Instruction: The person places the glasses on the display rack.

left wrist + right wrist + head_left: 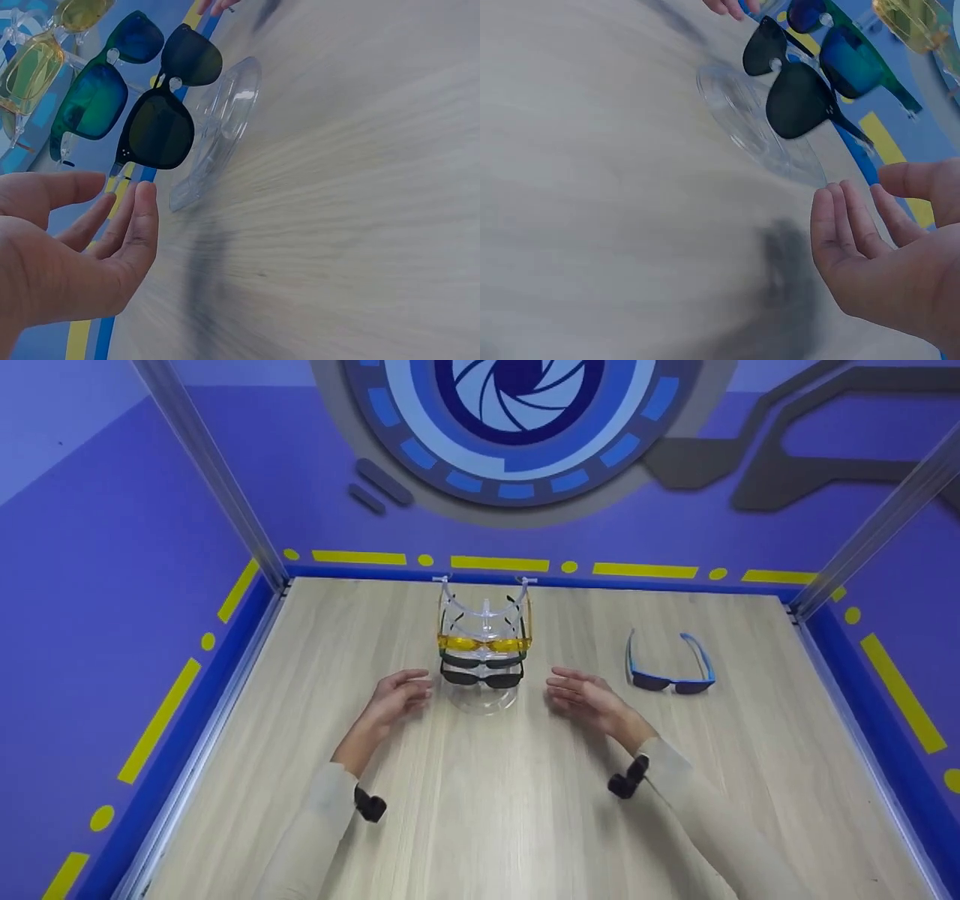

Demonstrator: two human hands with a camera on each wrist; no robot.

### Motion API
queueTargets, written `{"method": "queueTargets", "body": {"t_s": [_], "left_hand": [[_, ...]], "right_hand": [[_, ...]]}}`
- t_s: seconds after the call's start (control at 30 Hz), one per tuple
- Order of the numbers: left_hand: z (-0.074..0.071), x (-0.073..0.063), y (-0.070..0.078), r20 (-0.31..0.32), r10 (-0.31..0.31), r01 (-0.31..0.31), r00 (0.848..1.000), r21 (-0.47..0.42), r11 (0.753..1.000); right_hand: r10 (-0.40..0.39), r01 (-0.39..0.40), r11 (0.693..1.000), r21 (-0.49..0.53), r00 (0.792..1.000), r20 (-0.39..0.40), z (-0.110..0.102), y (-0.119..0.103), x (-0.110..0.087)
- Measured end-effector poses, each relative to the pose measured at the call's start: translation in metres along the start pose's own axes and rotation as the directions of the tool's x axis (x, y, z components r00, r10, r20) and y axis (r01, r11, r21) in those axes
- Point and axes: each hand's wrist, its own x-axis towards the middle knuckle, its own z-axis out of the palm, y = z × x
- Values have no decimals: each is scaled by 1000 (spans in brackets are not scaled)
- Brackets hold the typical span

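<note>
A clear plastic glasses stand (484, 706) carries three pairs, one above another. On top are yellow-tinted glasses (474, 644), below them green-framed sunglasses (94, 100), and lowest the black sunglasses (481, 678). My left hand (397, 697) is held just left of the stand, its fingers loosely bent and holding nothing. On the other side, my right hand (589, 697) mirrors it, palm toward the stand and empty. In the left wrist view the left fingertips (146, 191) are just below the black pair's outer corner. The right wrist view has the right fingertips (823, 196) near the stand's round base.
Blue-framed sunglasses (673, 684) lie on the wooden table (480, 825) to the right of the right hand, temples spread toward the back. Blue panels (360, 532) with yellow dashes enclose the back and sides. Metal posts (217, 472) stand at the rear corners.
</note>
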Motion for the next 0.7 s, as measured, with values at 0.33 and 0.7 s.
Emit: {"method": "queueTargets", "body": {"t_s": [0.33,0.7], "left_hand": [[22,-17,-10,166,-29,23,986,39,999],[77,-18,-14,320,-57,33,946,79,996]], "right_hand": [[-42,47,997,-59,996,80,-62,6,-40],[-28,30,999,-30,998,63,-117,10,-75]]}}
